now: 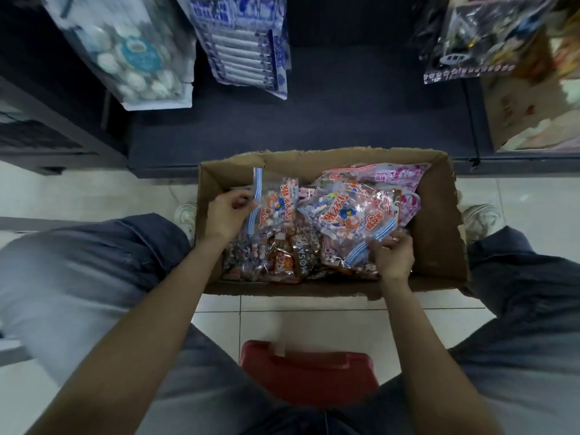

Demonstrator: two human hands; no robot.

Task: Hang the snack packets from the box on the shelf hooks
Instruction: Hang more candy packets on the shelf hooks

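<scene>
The fingers (243,200) of the left hand (226,213) are curled and pinch the blue-striped top edge of a clear snack packet (276,205) printed in orange and blue, at the left side of the cardboard box (437,233); the packet's striped header stands up above the other packets there. The fingers (384,243) of the right hand (394,257) are bent over the blue-striped header of a second packet of the same print (348,211), near the box's front right; they seem to grip that edge, though blur makes the exact hold hard to read. Both packets lie on top of a loose heap inside the box: brown packets (295,257) sit at the box's front, under and between the two hands, and pink-and-white packets (398,178) lie at its far right corner. The box is open at the top, with torn rims, and stands on a pale tiled floor (314,318), its far wall against the dark base of the shelf unit (314,127). Above the box's far side, packets already hang from the shelf: a pale blue bag of round pieces (131,54) to the left, a blue-and-white packet (248,48) near the middle and a dark, glossy one (474,39) to the right. On the near side of the box, the person's knees in blue trousers (94,265) flank it, and a red stool (309,368) shows between the legs
</scene>
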